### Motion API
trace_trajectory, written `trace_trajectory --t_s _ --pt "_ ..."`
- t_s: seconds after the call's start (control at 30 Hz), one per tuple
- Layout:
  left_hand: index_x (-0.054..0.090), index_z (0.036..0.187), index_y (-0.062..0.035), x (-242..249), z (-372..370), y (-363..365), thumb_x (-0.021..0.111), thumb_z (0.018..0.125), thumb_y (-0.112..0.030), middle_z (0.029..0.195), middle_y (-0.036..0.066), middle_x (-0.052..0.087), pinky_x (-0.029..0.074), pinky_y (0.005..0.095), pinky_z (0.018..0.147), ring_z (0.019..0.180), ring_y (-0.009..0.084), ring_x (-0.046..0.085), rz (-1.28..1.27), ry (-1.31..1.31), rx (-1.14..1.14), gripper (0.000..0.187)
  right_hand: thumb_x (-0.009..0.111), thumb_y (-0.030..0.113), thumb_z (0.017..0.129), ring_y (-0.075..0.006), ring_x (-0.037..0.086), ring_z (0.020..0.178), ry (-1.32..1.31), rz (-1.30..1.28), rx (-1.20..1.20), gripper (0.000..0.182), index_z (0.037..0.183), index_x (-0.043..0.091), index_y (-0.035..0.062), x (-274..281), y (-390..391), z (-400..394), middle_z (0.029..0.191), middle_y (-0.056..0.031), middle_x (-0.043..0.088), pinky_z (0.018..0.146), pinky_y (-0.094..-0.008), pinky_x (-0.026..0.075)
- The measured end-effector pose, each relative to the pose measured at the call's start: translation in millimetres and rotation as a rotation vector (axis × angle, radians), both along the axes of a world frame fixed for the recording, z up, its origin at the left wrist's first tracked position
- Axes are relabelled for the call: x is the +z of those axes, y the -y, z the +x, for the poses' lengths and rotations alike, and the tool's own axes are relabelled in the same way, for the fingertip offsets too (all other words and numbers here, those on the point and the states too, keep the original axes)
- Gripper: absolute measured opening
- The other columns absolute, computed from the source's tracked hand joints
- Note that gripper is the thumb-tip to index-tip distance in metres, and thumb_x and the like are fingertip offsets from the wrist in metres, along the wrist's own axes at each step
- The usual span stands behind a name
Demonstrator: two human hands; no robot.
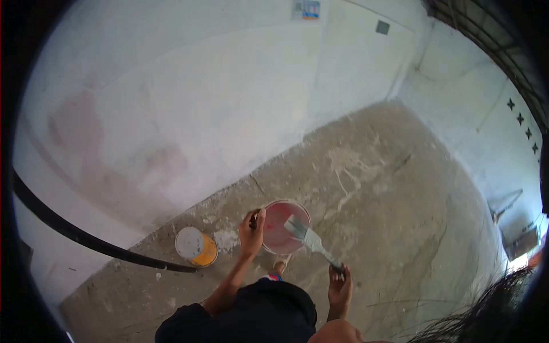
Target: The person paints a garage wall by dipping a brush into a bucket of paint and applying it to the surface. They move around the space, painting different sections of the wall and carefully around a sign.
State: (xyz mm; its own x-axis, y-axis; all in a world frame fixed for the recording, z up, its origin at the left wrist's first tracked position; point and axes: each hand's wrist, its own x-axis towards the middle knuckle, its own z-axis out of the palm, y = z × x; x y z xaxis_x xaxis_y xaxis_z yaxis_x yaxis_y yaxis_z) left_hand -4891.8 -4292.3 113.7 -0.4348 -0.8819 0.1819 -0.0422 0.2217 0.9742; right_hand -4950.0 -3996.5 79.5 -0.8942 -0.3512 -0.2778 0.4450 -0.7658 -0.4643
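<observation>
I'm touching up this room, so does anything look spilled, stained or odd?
Yes. Pinkish patches discolour the otherwise whitish wall on the left. A white splotch on the grey floor, beside the can, looks like spilled paint, though I can't be sure.

- Black top (269,311), plain and loose
- Left sleeve (183,320), black, ending short of the bare forearm (231,283)
- Small red, white and blue patch (274,278) beside the black cloth
- Both hands ungloved: left hand (252,233), right hand (340,286)
</observation>
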Motion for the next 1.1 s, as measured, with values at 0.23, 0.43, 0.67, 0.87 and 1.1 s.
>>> trace_trajectory --t_s 0.23,0.43,0.67,0.87,1.1 --pt "0.068 0.097 0.0018 -38.9 -69.1 40.1 0.064 0.093 -0.027 0.059 -0.005 0.041 0.026 0.0241 0.047 0.055 0.0028 0.034 0.032 -0.080 0.063 0.030 0.060 0.013 0.094 -0.0268 0.068 0.095 0.020 0.323 0.148 0.026 0.110 0.059 -0.0067 -20.5 37.1 -66.5 0.100 -0.0191 0.068 0.088 -0.0381 0.056" --pt "0.068 0.098 0.0016 -31.8 -163.3 112.1 0.064 0.093 -0.030 0.059 -0.004 0.042 0.026 0.0245 0.047 0.055 0.0036 0.034 0.024 -0.107 0.153 0.032 0.064 0.020 0.093 -0.0156 0.064 0.068 -0.212 0.861 0.539 0.033 0.114 0.061 -0.0053 7.8 105.8 -174.4 0.088 -0.0121 0.069 0.065 -0.0272 0.054" --pt "0.067 0.098 0.0012 -27.2 -240.2 185.4 0.063 0.093 -0.036 0.059 -0.005 0.040 0.027 0.0259 0.049 0.057 0.0047 0.033 0.039 -0.064 0.212 0.038 0.059 0.032 0.094 -0.0070 0.050 0.059 -0.521 1.302 0.711 0.034 0.096 0.069 0.0002 18.2 205.3 -279.6 0.067 -0.0037 0.061 0.052 -0.0262 0.039" --pt "0.067 0.098 0.0006 -69.3 -292.7 252.6 0.063 0.093 -0.036 0.063 -0.004 0.044 0.030 0.0264 0.052 0.060 0.0060 0.036 0.079 -0.081 0.419 0.037 0.059 0.033 0.094 -0.0067 0.053 0.062 -0.681 1.227 0.658 0.037 0.086 0.068 -0.0024 -24.4 283.8 -358.8 0.063 -0.0035 0.060 0.055 -0.0265 0.041" --pt "0.067 0.097 0.0018 -93.6 -364.4 317.5 0.061 0.093 -0.041 0.063 -0.002 0.041 0.030 0.0281 0.053 0.061 0.0077 0.036 0.092 -0.039 0.740 0.044 0.058 0.030 0.095 -0.0076 0.053 0.062 -0.754 1.045 0.794 0.036 0.086 0.067 -0.0031 -8.0 390.0 -490.5 0.065 -0.0017 0.060 0.055 -0.0253 0.041"
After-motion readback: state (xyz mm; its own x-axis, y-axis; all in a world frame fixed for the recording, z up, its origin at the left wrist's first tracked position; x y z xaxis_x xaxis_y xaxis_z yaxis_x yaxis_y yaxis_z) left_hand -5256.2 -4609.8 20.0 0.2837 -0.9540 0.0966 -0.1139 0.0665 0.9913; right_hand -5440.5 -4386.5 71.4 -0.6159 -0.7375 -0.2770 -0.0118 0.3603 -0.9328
